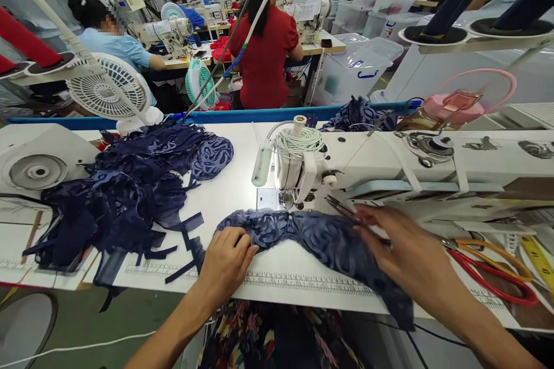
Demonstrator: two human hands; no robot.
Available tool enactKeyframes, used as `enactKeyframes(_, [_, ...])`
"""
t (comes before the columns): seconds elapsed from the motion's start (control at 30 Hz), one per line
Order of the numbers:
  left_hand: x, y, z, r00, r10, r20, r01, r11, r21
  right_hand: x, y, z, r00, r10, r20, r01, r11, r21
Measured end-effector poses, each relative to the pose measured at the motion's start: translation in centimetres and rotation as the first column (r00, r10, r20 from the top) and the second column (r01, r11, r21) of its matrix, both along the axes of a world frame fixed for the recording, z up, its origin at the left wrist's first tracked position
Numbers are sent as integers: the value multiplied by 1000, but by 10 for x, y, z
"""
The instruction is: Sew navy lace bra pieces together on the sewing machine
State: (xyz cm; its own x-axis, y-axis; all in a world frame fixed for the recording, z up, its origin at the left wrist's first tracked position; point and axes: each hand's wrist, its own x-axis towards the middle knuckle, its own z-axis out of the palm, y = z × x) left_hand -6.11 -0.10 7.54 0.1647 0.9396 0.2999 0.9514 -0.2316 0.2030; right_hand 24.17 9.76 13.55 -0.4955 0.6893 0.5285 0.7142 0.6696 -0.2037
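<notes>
We count two bare hands at work on one navy lace piece, which lies flat on the near part of the white surface, just in front of the sewing machine. Our left hand presses down on the piece's left end, its grip released with fingers lying flat on the cloth, grasping nothing. Our right hand rests on the piece's right part, where the cloth drapes over the near edge; it appears to hold thin metal snips, whose pointed tips stick out toward the machine, though we cannot tell how firmly the grip closes.

The lace is patterned with raised swirls and has a scalloped far edge. To the left lies one loose heap of navy lace pieces, soft and tangled, with flat ribbon-like straps trailing out. One printed ruler strip runs along the near edge of the surface. On the right lies one pair of scissors with red and orange looped handles. On the machine stands one cone of white thread. One white round fan stands at the far left.
</notes>
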Motion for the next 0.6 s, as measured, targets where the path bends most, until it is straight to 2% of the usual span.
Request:
enactKeyframes(0.07, [10, 0, 2, 1000, 9, -2, -9, 997, 75, -5, 1, 0, 998, -60, 30, 56, 990, 128])
enactKeyframes(0.1, [15, 2, 3, 1000, -8, 8, 7, 993, 114, -11, -2, -6, 999, -19, 43, 14, 992, 125])
enactKeyframes(0.2, [31, 10, -1, 988, -152, 22, 148, 980, 130, -32, -17, -38, 970, 212, 117, -212, 977, -19])
enactKeyframes(0.27, [38, 15, -7, 974, -226, 15, 225, 973, 57, -38, -23, -59, 950, 278, 139, -271, 960, -70])
enactKeyframes(0.33, [41, 14, -12, 972, -234, 6, 234, 972, 4, -37, -25, -71, 945, 302, 125, -292, 952, -96])
enactKeyframes(0.4, [42, 10, -14, 980, -200, -6, 200, 979, -30, -30, -24, -71, 937, 334, 99, -319, 937, -143])
enactKeyframes(0.5, [44, 5, -12, 986, -165, -23, 163, 985, -51, -27, -18, -60, 932, 359, 49, -338, 910, -238])
enactKeyframes(0.6, [52, 8, -8, 983, -182, -21, 182, 983, 6, -41, -7, -49, 955, 296, -18, -291, 927, -237])
